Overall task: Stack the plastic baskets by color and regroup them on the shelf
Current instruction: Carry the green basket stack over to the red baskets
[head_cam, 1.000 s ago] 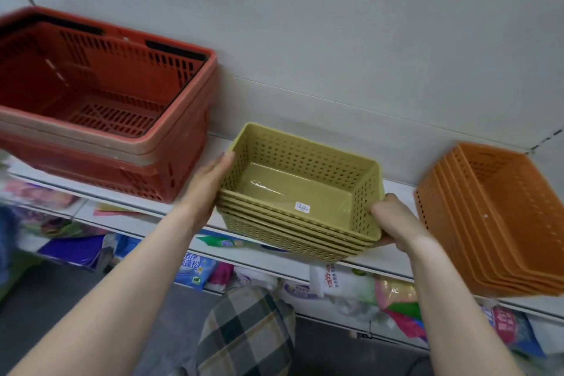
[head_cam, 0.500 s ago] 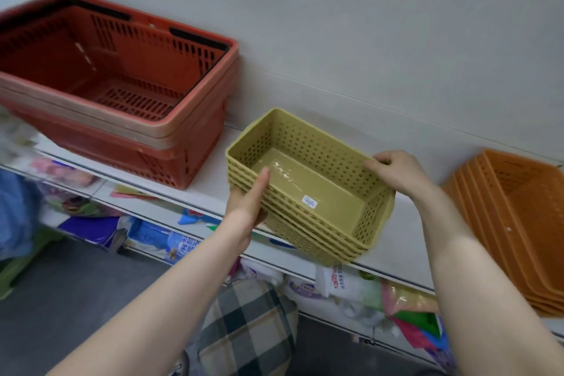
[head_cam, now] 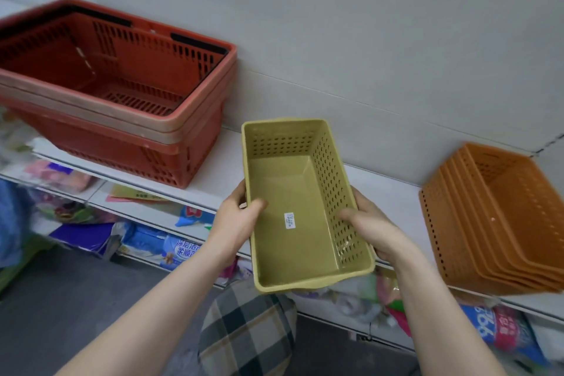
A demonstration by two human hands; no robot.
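Both hands are clamped on the green baskets, a nested stack turned so its long axis points away from the person toward the wall. The left hand wraps the left rim with the thumb hooked over the edge into the basket and the other fingers hidden underneath. The right hand does the same on the right rim, thumb lying inside against the perforated wall. So neither hand is loose, each is closed around a long side. The far end of the stack sits over the white shelf, and the near end sticks out past the shelf's front edge toward the person; can't really tell if the bottom is touching the shelf or held just above it. There's a little white sticker on the floor of the top green basket. To the left on the same shelf is a stack of big red baskets with black handles, near the green ones but not touching. Over on the right, well apart, an orange stack is tipped on its side, openings facing right. Lower shelves hold blurry packaged goods, and some plaid fabric shows at the bottom.
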